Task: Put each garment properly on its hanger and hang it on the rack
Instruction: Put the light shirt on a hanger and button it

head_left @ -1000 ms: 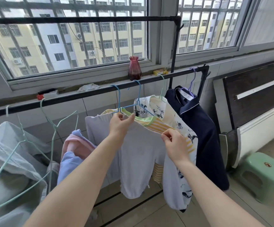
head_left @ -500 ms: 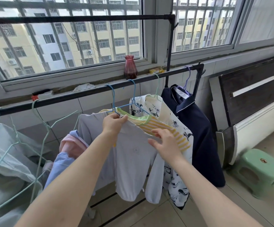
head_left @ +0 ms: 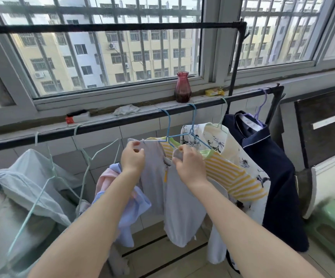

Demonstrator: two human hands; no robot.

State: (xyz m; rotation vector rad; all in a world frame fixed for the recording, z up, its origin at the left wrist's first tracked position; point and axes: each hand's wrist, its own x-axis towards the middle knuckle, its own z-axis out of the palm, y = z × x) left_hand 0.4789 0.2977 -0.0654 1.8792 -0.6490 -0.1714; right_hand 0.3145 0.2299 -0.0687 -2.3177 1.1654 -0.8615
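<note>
A pale lilac-grey top [head_left: 174,201] hangs from a blue wire hanger [head_left: 167,125] hooked on the black rack bar [head_left: 110,124]. My left hand [head_left: 132,158] pinches its left shoulder near the neckline. My right hand [head_left: 190,167] grips the collar fabric on the right side of the neck opening. Right behind hangs a yellow-striped top [head_left: 232,177] on a second blue hanger [head_left: 193,121], then a white floral garment [head_left: 236,145] and a navy shirt [head_left: 275,173]. To the left, a pink and blue garment [head_left: 130,205] droops below an empty pale green hanger [head_left: 94,155].
A light blue-grey garment [head_left: 22,187] lies bunched at the left with another green wire hanger [head_left: 42,185] across it. A red vase [head_left: 182,90] stands on the window sill. A green stool [head_left: 333,231] sits at the right by a dark board [head_left: 323,125].
My right hand has left the garment's right shoulder and come up to the collar. My left hand has slid left from the hanger neck to the left shoulder. The view has moved closer.
</note>
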